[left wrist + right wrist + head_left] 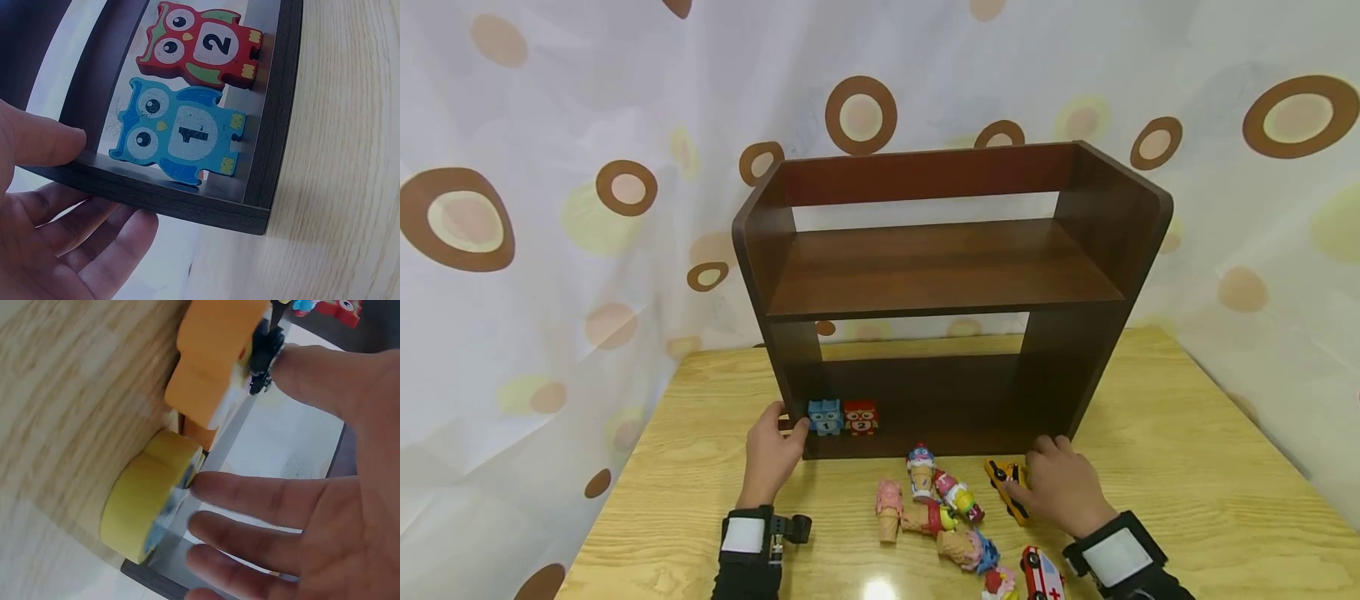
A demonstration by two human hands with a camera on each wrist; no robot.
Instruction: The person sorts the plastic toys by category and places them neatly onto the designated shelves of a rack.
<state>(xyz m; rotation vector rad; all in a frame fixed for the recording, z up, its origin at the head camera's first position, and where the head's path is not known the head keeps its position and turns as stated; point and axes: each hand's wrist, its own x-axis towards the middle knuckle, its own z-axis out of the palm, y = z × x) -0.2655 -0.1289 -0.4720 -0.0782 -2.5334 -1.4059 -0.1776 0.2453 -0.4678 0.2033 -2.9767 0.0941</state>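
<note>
My left hand (773,454) grips the lower left side of a dark brown two-tier shelf (947,267), thumb at the inner side and fingers outside. Just inside stand a blue owl block (178,134) marked 1 and a red owl block (200,45) marked 2, side by side. At the shelf's lower right front, my right hand (1063,487) has its fingers extended. In the right wrist view its thumb touches an orange toy vehicle (215,353), and a fingertip meets a yellow rounded toy (140,500). The yellow toy's kind cannot be made out.
Several toy ice cream cones (889,508) lie in a loose group before the shelf, between the hands. A red and white toy ambulance (1041,575) lies at the front edge of the view. A spotted cloth (550,333) hangs around the wooden table (685,433).
</note>
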